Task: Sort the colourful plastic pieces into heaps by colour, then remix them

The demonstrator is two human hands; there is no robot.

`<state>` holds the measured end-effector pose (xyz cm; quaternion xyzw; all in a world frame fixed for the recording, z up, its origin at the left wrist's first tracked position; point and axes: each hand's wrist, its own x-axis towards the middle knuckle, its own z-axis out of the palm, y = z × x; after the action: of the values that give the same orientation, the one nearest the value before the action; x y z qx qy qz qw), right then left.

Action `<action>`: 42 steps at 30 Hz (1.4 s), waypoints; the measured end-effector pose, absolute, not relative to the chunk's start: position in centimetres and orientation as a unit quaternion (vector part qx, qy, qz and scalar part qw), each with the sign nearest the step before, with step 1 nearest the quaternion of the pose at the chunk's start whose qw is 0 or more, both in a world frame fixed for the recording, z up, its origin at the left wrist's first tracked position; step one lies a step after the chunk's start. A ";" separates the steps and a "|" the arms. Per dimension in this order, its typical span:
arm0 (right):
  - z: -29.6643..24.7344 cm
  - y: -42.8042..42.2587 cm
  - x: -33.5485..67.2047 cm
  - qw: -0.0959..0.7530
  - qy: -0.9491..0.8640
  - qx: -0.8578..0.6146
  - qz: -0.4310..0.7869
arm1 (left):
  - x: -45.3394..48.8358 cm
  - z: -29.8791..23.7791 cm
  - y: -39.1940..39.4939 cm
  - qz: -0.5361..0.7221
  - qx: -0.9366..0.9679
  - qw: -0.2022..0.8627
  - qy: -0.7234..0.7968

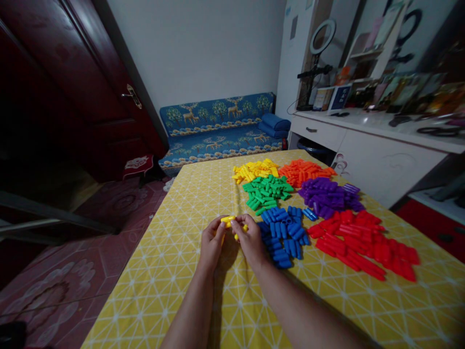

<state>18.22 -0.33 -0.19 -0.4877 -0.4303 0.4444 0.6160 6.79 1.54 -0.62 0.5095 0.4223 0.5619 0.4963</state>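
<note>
Small yellow plastic pieces (pixel 228 220) are held between my two hands, over the near middle of the table. My left hand (pixel 212 238) is closed around them, thumb and fingers pinching from the left. From the right, my right hand (pixel 251 241) pinches too, with a few more yellow pieces (pixel 241 232) showing at its fingers. The exact kind of the pieces is too small to make out. Just right of my right hand lies a pile of blue tube-like pieces (pixel 285 230). Behind it are piles of green pieces (pixel 267 191) and yellow pieces (pixel 256 169).
Piles of orange (pixel 305 170), purple (pixel 327 195) and red pieces (pixel 366 242) lie on the right of the table (pixel 152 271), which has a yellow patterned cloth. Beyond stand a blue sofa (pixel 218 133) and, right, a white dresser (pixel 381 145). A dark red door (pixel 80 82) is left.
</note>
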 end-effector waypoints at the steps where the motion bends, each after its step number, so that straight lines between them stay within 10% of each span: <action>1: -0.2 -0.3 18.2 0.614 -0.437 -0.484 0.445 | 6.8 -0.6 1.5 0.565 0.501 0.504 0.420; 42: 3.8 11.1 23.0 0.610 -0.509 -0.544 0.271 | 6.4 -0.5 1.9 0.603 0.481 0.425 0.474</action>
<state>23.04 11.11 3.78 -0.5440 -0.5089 0.2708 0.6097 6.36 1.85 -0.54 0.4811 0.4741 0.6029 0.4245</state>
